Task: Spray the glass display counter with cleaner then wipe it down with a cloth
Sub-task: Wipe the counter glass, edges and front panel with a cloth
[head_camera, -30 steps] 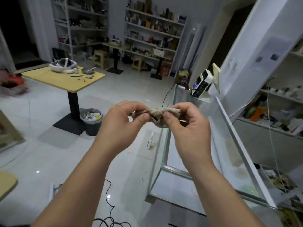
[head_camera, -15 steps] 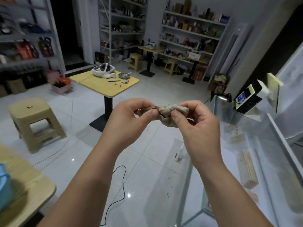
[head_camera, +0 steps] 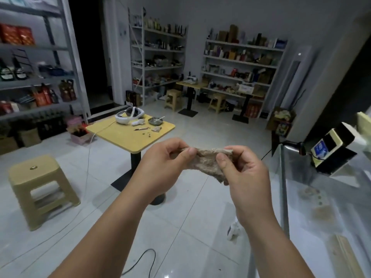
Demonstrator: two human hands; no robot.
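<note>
A small beige cloth hangs stretched between both hands at chest height. My left hand pinches its left edge between thumb and fingers. My right hand pinches the right edge, with a loose corner drooping below. The glass display counter runs along the right side, its corner edge just right of my right hand. Both hands are to the left of it, over the floor. No spray bottle is in sight.
A card terminal on a stand sits on the counter's far end with a black cable. A yellow table carrying a white headset stands ahead. A beige stool is at left. Cables trail across the tiled floor. Shelving lines the walls.
The view has swung left, so the counter now sits at the right edge. The hands have drawn apart, spreading the bunched cloth wider between them.
</note>
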